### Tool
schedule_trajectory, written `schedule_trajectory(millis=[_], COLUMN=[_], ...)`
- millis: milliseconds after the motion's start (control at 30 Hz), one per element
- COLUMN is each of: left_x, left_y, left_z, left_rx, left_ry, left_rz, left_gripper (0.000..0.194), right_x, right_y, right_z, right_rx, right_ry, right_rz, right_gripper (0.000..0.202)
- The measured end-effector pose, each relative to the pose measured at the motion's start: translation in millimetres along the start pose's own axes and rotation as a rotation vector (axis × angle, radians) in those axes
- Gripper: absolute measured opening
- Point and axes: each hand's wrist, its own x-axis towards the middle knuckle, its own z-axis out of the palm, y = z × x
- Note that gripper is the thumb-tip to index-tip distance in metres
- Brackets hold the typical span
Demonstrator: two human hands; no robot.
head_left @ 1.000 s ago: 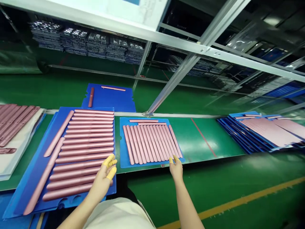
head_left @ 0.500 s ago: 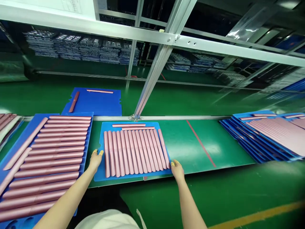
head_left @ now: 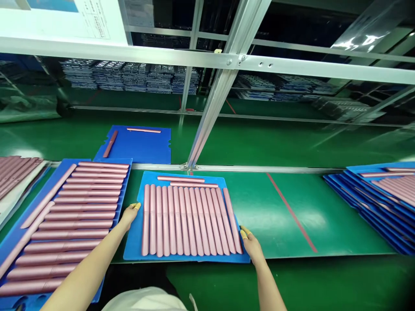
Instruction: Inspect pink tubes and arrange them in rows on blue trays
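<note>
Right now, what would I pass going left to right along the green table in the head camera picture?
Left blue tray, left hand, middle blue tray, right hand, red line, stacked blue trays.

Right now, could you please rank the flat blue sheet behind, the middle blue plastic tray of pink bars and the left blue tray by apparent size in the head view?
Left blue tray, partly out of frame
Middle blue tray
Flat blue sheet behind

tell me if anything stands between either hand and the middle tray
Nothing visible does: the left hand touches the tray at its left edge, the right hand at its right; the pink strips lie inward of both.
</note>
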Motion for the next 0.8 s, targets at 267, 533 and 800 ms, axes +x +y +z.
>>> schedule_trajectory(millis=[267, 533, 800], left_x=[-17.4, -56.3, -104.2], left_y=[10.5, 41.3, 75.5], left_z=[2.1, -37.4, -104.1], left_rx=[-0.18, -0.277, -0.32], left_ry=[-0.065, -0.081, -0.031], left_rz=[0.04, 0.061, 0.102], left_gripper=[0.034, 0.045, 0.063], right_x=[-12.9, -45.6, -83.6], right_y=[-7.8, -25.9, -107.8], right_z=[-4.8, -29.7, -57.7], right_rx=[0.218, 0.356, 0.364], right_ry=[0.026, 0.088, 0.12], right_rz=[0.063, 0.099, 0.031], right_gripper=[0.043, 0.048, 0.041])
